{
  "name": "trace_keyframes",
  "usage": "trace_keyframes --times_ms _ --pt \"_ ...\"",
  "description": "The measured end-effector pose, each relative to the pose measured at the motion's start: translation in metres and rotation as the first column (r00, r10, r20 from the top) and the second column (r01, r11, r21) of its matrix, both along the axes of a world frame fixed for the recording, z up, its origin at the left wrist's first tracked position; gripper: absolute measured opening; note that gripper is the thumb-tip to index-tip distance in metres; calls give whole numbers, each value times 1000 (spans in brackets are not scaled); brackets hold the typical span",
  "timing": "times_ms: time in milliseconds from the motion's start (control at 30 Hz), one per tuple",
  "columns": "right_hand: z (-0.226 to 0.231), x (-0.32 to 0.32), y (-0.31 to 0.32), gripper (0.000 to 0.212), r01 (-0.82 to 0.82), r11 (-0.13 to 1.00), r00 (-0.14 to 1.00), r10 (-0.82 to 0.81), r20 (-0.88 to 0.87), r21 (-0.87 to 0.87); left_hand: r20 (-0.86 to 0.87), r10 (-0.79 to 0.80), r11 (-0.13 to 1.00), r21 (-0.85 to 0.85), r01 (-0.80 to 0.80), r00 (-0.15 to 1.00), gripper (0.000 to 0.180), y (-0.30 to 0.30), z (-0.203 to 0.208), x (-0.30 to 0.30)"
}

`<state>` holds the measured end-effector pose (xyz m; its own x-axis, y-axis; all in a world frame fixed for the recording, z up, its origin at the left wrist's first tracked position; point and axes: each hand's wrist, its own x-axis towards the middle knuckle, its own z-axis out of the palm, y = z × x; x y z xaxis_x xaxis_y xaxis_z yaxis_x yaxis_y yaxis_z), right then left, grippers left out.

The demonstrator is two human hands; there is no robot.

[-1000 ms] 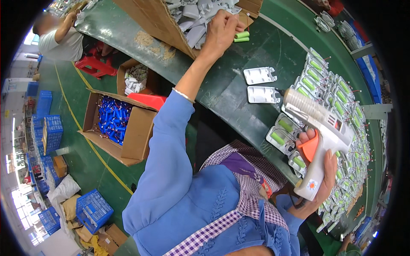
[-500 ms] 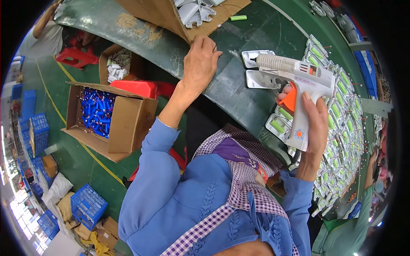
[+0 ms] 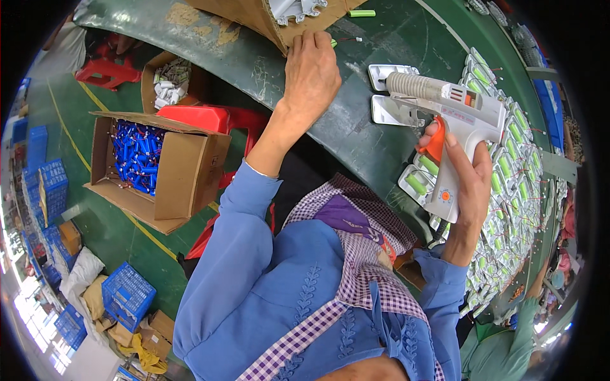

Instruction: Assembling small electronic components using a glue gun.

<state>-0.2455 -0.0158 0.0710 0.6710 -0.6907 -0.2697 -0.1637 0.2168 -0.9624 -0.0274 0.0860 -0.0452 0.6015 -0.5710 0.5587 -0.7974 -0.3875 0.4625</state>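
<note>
My right hand [image 3: 469, 181] is wrapped round the handle of a white hot glue gun [image 3: 467, 114], fingers at its orange trigger. The gun's ribbed nozzle end lies over two white plastic casings [image 3: 391, 109] on the green table. My left hand [image 3: 311, 73] is closed by the cardboard box's near edge. From its fingertips pokes the end of a green battery [image 3: 333, 43], with a thin wire and small white connector. The rest of that battery is hidden by the fingers. Another green battery [image 3: 362, 13] lies farther back on the table.
Many white casings fitted with green batteries [image 3: 508, 165] cover the right of the table. A cardboard box [image 3: 251, 16] with white parts stands at the far edge. Left and below, an open carton [image 3: 190, 171] holds blue wired batteries, beside a red stool [image 3: 203, 117].
A green battery's end and its wire now show at my left fingertips. My left hand has shifted slightly right and away. The glue gun stays over the casings; the whole view has shifted a little.
</note>
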Motion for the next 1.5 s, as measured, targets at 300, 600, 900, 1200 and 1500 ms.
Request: trace_keyframes --times_ms 300,600,900,1200,1500 --pt "-4 -2 -4 31 7 999 1000 -8 -30 -40 -12 1 998 56 -1 1000 19 1 -1 1" --pt "-6 -4 -3 27 -1 998 998 -3 -65 -65 -7 -42 998 45 42 999 19 6 -2 2" --pt "-2 -16 -12 36 72 997 997 -71 30 -9 -481 -247 958 -250 138 841 22 2 18 -2" --pt "-3 -14 -17 35 93 996 996 -93 12 -7 -345 -310 925 -325 197 886 22 -22 25 -15" --pt "-8 -13 -24 31 56 997 998 -57 -19 -51 -338 -335 928 -278 247 879 22 -26 24 -17"
